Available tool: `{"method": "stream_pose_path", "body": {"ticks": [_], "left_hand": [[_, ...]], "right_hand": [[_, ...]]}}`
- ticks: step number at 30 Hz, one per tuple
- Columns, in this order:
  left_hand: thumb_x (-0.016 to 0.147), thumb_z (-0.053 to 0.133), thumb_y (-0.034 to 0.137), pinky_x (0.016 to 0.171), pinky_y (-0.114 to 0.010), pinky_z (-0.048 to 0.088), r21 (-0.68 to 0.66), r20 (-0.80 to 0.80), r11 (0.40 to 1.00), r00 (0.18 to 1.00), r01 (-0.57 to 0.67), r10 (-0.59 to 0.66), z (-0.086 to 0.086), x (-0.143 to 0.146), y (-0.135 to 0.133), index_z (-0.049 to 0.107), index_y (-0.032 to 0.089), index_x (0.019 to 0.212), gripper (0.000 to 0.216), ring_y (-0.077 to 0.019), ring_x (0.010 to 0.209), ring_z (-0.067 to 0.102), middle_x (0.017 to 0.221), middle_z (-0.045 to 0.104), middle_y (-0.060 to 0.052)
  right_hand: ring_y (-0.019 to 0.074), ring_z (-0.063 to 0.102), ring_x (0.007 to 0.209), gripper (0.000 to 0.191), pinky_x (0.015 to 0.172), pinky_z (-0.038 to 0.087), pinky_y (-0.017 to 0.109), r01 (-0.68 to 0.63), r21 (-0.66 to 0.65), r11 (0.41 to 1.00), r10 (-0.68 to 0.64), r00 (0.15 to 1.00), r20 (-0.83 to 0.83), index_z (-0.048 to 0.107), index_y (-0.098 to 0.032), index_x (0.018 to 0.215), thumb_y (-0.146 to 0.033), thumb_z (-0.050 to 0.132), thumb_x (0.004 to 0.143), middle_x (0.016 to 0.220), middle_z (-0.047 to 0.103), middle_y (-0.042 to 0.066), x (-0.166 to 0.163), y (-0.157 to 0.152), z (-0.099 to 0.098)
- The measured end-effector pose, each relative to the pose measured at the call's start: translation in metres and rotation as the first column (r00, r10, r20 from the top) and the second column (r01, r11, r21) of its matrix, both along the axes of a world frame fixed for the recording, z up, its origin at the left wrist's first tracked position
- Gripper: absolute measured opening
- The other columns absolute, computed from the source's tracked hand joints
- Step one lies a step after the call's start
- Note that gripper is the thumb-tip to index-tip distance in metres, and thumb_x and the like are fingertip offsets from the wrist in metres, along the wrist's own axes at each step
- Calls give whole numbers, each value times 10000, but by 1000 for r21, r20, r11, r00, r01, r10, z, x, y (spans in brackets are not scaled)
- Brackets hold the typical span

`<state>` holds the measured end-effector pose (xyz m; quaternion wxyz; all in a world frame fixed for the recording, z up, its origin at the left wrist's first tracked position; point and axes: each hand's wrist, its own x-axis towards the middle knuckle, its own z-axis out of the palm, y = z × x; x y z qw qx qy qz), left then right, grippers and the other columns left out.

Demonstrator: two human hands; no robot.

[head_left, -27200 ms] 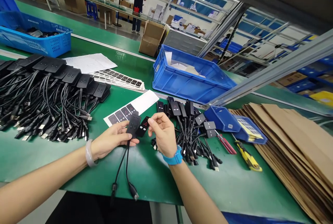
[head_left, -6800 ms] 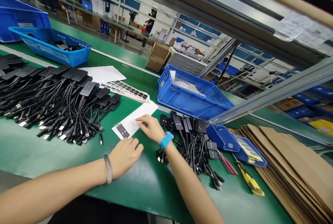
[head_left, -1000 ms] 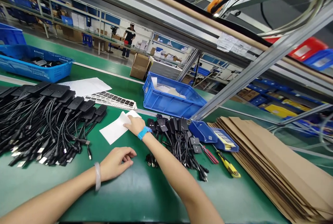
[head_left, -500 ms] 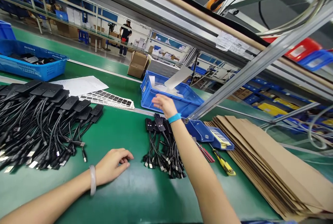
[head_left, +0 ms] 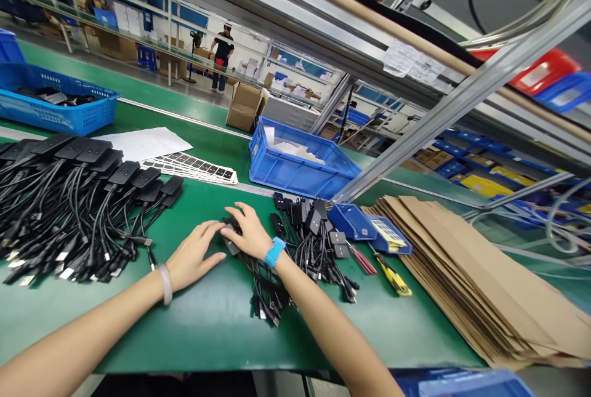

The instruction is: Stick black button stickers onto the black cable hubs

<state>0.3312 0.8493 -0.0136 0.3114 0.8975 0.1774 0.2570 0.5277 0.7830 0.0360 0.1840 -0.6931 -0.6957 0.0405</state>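
Observation:
My right hand (head_left: 250, 232), with a blue band at the wrist, is curled over several black cable adapters (head_left: 232, 245), small flat boxes with cables trailing toward me. Its palm side and part of the boxes are hidden. My left hand (head_left: 191, 255), wearing a pale bangle, reaches in from the left with its fingers stretched out, the tips close to the right hand's fingers. Whether it touches the boxes I cannot tell. More black cable adapters (head_left: 315, 222) lie in a loose heap just right of my right hand. A large spread of them (head_left: 92, 154) covers the table's left side.
Behind my hands stands a blue bin (head_left: 295, 169) with white papers. A blue basket (head_left: 60, 104) holds dark parts. Label sheets (head_left: 194, 167), small blue trays (head_left: 353, 221), a yellow-handled cutter (head_left: 392, 275) and stacked cardboard (head_left: 462, 261) lie around. A metal post (head_left: 443, 120) slants across the right.
My right hand has come down and left from near the blue bin onto the adapters, moving some leftward. The white sheet above the bin has dropped into it. My left hand's fingers have straightened.

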Motion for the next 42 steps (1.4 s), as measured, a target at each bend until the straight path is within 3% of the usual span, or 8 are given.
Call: {"method": "stream_pose_path", "body": {"ticks": [3, 8, 13, 22, 27, 33, 38, 42], "left_hand": [[915, 584, 353, 1105, -501, 387, 58, -106, 997, 994, 41, -35, -2, 1, 4, 368, 297, 1442, 572, -300, 1344, 391, 1487, 372, -105], [796, 742, 405, 1011, -490, 455, 115, -222, 991, 974, 65, -38, 16, -5, 5, 414, 258, 1395, 699, -343, 1241, 471, 1434, 405, -137], [726, 806, 386, 763, -355, 492, 41, -303, 995, 950, 95, -79, 26, -11, 10, 517, 187, 1151, 551, -272, 948, 583, 1132, 554, -93], [705, 810, 342, 720, -300, 407, 56, -302, 975, 934, 217, -190, 32, -12, 5, 587, 191, 918, 343, -215, 842, 531, 928, 542, -35], [721, 761, 194, 842, -335, 413, 138, -163, 961, 962, 241, -218, 39, -15, 1, 546, 184, 870, 262, -238, 989, 515, 1082, 535, -63], [685, 814, 177, 825, -355, 450, 64, -242, 951, 929, 302, -279, 36, -12, 4, 552, 205, 1040, 442, -235, 944, 561, 1019, 586, -48], [649, 851, 252, 1084, -514, 335, 177, -133, 938, 952, 297, -276, 34, -13, 5, 605, 199, 916, 367, -371, 1339, 322, 1429, 360, -117], [646, 832, 180, 1030, -447, 411, 68, -194, 938, 927, 339, -321, 37, -13, 5, 574, 193, 945, 395, -301, 1190, 492, 1235, 543, -93]], "right_hand": [[204, 544, 1162, 378, 983, 427, 352, 76, -4, 997, -76, 993, -93, 507, -221, 1306, -391, 456, 973, 1252, 563, 110, 8, -17, 5], [226, 646, 852, 385, 728, 466, 319, 228, -289, 930, -228, 973, 36, 567, -170, 1158, -445, 601, 891, 928, 668, 74, 10, -55, 14], [213, 638, 889, 219, 739, 468, 294, 171, -215, 962, -165, 985, 45, 624, -199, 1074, -334, 621, 901, 955, 659, 55, -2, -75, 14], [227, 644, 838, 310, 716, 496, 311, 151, -178, 972, -124, 980, 158, 601, -187, 1217, -202, 574, 909, 911, 638, 76, -43, -76, 19], [143, 641, 705, 118, 657, 467, 230, 64, -136, 989, -94, 969, -229, 577, -211, 1024, -212, 577, 906, 775, 660, -16, -41, -77, -1], [179, 635, 686, 120, 605, 401, 255, 297, -173, 939, -299, 954, 19, 607, -194, 863, -303, 656, 853, 721, 660, 12, -36, -71, -3], [138, 623, 716, 82, 661, 417, 229, 162, -113, 980, -168, 985, -42, 618, -200, 854, -131, 639, 814, 788, 668, -4, -38, -73, -7], [133, 624, 726, 66, 671, 436, 225, 70, -148, 986, -86, 991, -100, 647, -203, 834, -164, 608, 870, 795, 663, -2, -36, -70, -1]]}}
